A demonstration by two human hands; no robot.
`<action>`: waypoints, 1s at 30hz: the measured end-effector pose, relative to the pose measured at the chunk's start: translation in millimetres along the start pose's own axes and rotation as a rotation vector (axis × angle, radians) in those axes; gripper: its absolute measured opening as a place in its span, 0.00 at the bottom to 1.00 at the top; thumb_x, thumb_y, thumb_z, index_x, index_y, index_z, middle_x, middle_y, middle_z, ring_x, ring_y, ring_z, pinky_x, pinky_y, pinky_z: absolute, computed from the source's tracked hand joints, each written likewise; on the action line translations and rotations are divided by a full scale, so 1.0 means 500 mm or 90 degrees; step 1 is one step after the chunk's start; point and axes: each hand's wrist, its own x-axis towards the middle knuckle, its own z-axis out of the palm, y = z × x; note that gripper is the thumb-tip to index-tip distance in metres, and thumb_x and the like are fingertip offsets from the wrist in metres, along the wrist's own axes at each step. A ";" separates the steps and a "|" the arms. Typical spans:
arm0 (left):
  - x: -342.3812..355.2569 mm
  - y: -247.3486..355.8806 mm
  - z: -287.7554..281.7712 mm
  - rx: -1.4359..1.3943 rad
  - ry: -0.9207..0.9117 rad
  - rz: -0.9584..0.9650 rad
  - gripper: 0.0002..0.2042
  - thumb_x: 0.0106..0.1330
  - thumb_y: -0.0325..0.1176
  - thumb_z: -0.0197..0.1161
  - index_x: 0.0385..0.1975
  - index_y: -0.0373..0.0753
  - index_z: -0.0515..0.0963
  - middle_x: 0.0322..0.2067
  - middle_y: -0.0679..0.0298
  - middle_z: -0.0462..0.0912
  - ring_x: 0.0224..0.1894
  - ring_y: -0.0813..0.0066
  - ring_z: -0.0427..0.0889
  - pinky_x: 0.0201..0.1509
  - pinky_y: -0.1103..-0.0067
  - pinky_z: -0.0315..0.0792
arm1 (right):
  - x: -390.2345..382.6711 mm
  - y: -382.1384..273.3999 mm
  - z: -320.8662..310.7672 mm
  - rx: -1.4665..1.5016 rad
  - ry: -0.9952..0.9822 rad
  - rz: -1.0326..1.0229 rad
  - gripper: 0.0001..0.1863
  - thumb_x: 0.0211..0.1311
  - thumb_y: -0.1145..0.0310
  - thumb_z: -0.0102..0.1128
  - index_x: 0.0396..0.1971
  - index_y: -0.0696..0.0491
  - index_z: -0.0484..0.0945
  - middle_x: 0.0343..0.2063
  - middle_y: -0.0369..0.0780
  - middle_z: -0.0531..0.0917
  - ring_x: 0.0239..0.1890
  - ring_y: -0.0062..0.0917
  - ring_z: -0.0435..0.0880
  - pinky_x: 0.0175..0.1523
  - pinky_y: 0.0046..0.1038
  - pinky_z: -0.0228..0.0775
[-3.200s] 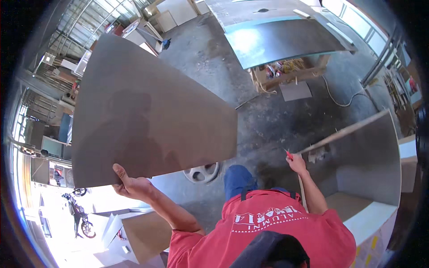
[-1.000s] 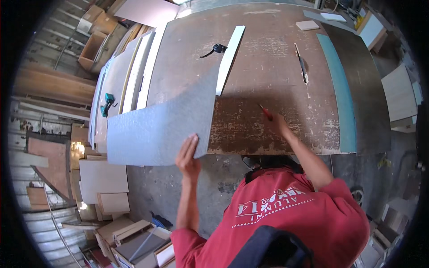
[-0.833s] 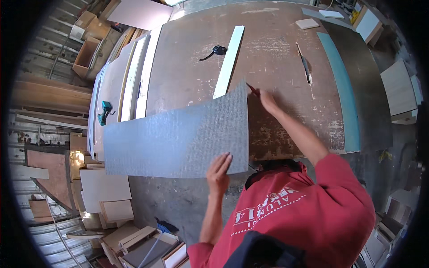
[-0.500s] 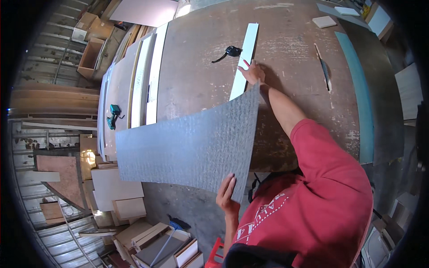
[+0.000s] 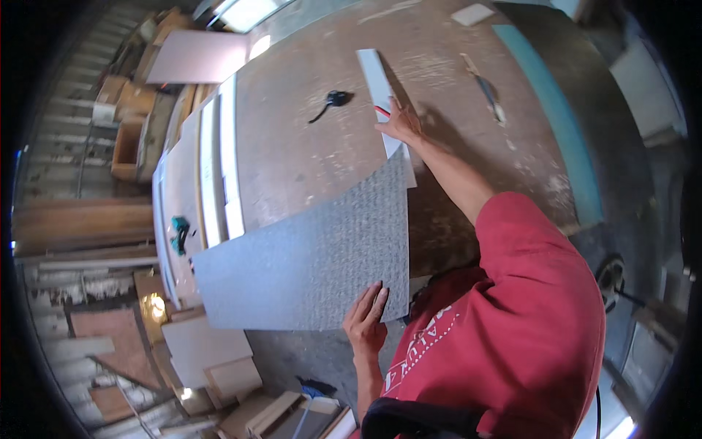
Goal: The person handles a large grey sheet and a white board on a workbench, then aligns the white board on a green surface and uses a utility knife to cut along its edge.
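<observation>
My left hand point(image 5: 368, 320) grips the near edge of a thin grey textured sheet point(image 5: 314, 252), its fingers lying on top and the thumb hidden beneath. The sheet bends slightly and overhangs the near side of a worn brown work table point(image 5: 281, 157). Farther out, my right hand point(image 5: 401, 123) is closed round a narrow white strip point(image 5: 375, 77), with a red pencil-like stick point(image 5: 382, 111) between its fingers. The strip casts a shadow to its right, and its near end meets the sheet's far corner. A black tape measure point(image 5: 337, 98) rests left of the strip.
Long white boards point(image 5: 229, 154) and a teal cordless tool point(image 5: 179, 233) lie at the table's left. A slot point(image 5: 484, 91) cuts the tabletop on the right, before a teal strip point(image 5: 550, 121). A small pale board point(image 5: 472, 14) lies far off. Panel offcuts point(image 5: 208, 351) stand lower left.
The view has turned. The white strip has shifted away from the tape measure and swung so its far end leans left. My hands keep hold, and the sheet has turned a little with them.
</observation>
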 end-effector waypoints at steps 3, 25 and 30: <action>0.011 0.017 0.038 -0.043 -0.042 0.068 0.20 0.58 0.15 0.60 0.48 0.43 0.86 0.52 0.57 0.86 0.55 0.56 0.85 0.57 0.68 0.78 | -0.097 0.114 -0.166 -0.001 -0.040 -0.073 0.51 0.46 0.47 0.72 0.71 0.41 0.58 0.59 0.58 0.72 0.57 0.55 0.78 0.60 0.46 0.74; 0.062 0.402 0.560 -0.269 -0.181 0.304 0.27 0.61 0.16 0.57 0.61 0.45 0.78 0.67 0.53 0.73 0.70 0.47 0.68 0.73 0.54 0.61 | -0.663 0.739 -0.901 -0.026 0.331 -0.018 0.38 0.49 0.68 0.73 0.63 0.46 0.70 0.48 0.47 0.77 0.50 0.48 0.81 0.51 0.43 0.76; 0.088 0.504 0.722 -0.201 -0.213 0.294 0.28 0.60 0.15 0.55 0.61 0.46 0.79 0.67 0.54 0.72 0.71 0.48 0.67 0.74 0.55 0.60 | -0.672 0.817 -0.980 0.015 0.260 -0.003 0.35 0.49 0.68 0.73 0.61 0.45 0.72 0.48 0.46 0.77 0.48 0.48 0.82 0.50 0.43 0.77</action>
